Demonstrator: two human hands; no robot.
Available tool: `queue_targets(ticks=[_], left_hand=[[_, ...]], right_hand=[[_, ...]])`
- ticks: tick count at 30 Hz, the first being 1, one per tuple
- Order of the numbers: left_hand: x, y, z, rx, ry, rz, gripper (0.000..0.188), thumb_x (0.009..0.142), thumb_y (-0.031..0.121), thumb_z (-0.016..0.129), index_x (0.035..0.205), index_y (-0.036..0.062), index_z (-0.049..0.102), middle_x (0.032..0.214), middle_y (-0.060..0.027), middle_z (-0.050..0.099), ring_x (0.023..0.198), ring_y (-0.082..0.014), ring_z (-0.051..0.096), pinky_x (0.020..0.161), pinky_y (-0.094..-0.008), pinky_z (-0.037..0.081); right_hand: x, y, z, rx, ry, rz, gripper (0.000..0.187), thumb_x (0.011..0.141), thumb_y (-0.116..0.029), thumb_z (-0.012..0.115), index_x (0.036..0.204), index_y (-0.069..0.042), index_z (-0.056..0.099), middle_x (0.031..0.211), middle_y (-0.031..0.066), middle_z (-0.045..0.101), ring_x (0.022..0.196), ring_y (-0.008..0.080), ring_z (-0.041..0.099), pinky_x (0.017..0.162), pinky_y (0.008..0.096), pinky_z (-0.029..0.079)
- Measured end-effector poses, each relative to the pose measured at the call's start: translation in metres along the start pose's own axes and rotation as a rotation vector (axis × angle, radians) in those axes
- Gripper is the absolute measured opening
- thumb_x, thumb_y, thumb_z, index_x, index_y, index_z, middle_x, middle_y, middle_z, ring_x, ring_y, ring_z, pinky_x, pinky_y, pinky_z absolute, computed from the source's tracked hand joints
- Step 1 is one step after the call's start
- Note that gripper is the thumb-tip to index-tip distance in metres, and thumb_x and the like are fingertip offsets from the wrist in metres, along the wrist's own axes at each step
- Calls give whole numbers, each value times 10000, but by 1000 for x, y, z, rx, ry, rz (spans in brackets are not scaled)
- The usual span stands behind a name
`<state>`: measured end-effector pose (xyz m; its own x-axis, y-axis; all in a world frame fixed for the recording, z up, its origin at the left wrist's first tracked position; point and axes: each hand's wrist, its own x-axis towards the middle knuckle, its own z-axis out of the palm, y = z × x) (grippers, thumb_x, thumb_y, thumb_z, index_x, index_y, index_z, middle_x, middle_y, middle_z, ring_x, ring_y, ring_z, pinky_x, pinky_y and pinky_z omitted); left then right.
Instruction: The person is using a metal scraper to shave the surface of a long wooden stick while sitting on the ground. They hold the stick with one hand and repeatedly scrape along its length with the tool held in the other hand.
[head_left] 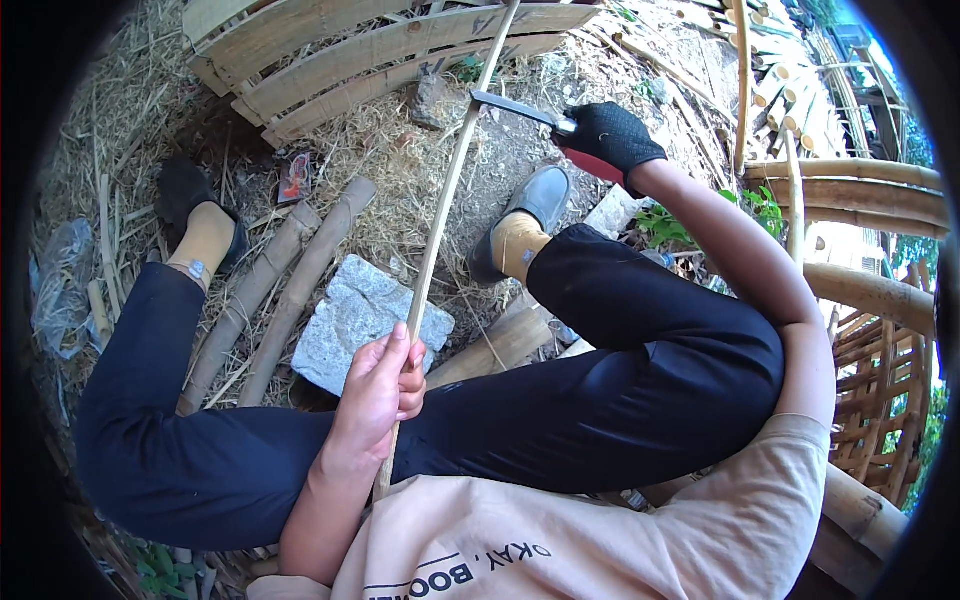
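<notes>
My bare left hand (pixel 382 388) is closed round the near part of a long, thin bamboo strip (pixel 440 215), close to my body. The strip runs away from me and slants to the right, up past the top of the view. Farther off, my right hand (pixel 612 138), in a black glove with a red palm, grips the handle of a knife (pixel 520 109). The blade points left, and its tip end meets the strip. Most of the handle is hidden in the glove.
A pale stone block (pixel 345 325) lies between my legs, beside two bamboo poles (pixel 300 290). Wooden slats (pixel 400 75) stand at the far left. Cut bamboo (pixel 790 95) is piled at the far right, with bamboo rails (pixel 850 190) nearer. A woven bamboo basket (pixel 875 390) stands at the right.
</notes>
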<state>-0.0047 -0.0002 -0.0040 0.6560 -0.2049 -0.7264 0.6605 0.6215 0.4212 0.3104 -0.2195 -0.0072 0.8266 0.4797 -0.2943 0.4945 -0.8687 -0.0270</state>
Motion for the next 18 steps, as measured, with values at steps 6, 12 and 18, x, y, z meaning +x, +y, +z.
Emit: queue_targets(ticks=[6,12,18], left_hand=[[3,-2,-1,-25,17,10,376,1072,394,386,830,113,457,562,105,261,417,-2,224,365,-195,192],[-1,3,-1,-24,32,6,372,1069,390,397,827,115,461,560,102,271,415,1,230,366,-192,196],[4,-4,0,11,57,17,390,1065,418,395,819,121,455,550,106,280,410,5,239,368,-188,193]], right_hand=[[-34,-44,4,112,-216,-223,373,850,-461,646,1012,-133,720,899,176,710,858,375,683,787,459,532],[-53,-91,1,64,-380,-467,336,744,-348,687,988,-118,708,836,189,700,825,376,691,762,464,535],[-54,-92,2,37,-364,-445,334,707,-319,703,964,-107,722,814,179,704,801,368,699,746,455,542]])
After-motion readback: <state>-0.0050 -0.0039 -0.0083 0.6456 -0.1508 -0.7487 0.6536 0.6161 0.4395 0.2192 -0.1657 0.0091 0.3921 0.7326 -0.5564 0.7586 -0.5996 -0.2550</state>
